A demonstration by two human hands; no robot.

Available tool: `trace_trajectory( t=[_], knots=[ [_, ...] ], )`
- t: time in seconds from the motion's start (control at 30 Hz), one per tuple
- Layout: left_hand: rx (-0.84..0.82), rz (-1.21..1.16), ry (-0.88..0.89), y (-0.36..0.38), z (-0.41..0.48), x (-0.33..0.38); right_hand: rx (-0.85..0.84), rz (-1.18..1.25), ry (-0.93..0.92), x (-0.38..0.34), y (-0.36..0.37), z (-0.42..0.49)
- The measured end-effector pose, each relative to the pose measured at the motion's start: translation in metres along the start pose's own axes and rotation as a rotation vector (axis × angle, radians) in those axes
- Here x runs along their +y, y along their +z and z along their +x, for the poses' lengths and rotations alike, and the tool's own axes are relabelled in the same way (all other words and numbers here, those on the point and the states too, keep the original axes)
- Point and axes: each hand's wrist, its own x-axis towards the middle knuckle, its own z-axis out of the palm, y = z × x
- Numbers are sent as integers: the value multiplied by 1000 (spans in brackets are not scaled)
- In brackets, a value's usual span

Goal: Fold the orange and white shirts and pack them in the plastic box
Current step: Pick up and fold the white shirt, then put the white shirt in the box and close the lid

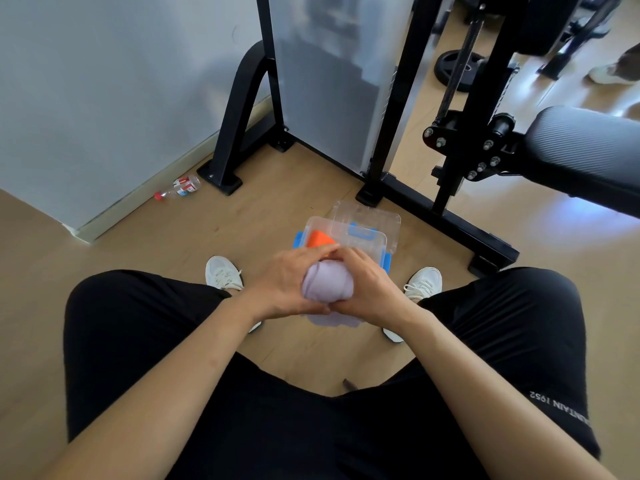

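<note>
Gripping the rolled white shirt (327, 285) from both sides, the hands, left hand (285, 287) and right hand (369, 292), curl snugly round it just above the plastic box (377, 244), which sits on the wooden floor (173, 244) with the orange shirt (319, 240) inside.

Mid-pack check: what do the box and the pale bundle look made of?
The plastic box: clear, glossy hard plastic; the orange shirt shows through. The white shirt, held by left hand and right hand: soft matte fabric, likely a knit; it bunches into rounded folds.
</note>
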Motion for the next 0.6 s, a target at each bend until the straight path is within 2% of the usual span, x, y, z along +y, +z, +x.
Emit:
trace_trajectory(
  t=[0.07,0.13,0.2,0.27,0.4,0.6],
  knots=[
    [-25,-40,-129,0,1,-3,46,51,-1,3,-1,1],
    [4,-104,-163,-3,3,-9,104,139,30,6,-7,2],
    [49,-276,-182,-5,5,-10,144,264,72,8,-16,2],
    [104,-440,-216,-5,11,-13,123,379,107,10,-22,5],
    [231,-622,-344,-5,33,-18,76,488,117,17,-22,20],
    [255,-637,-463,20,92,-45,141,558,255,43,-21,72]
  ],
)
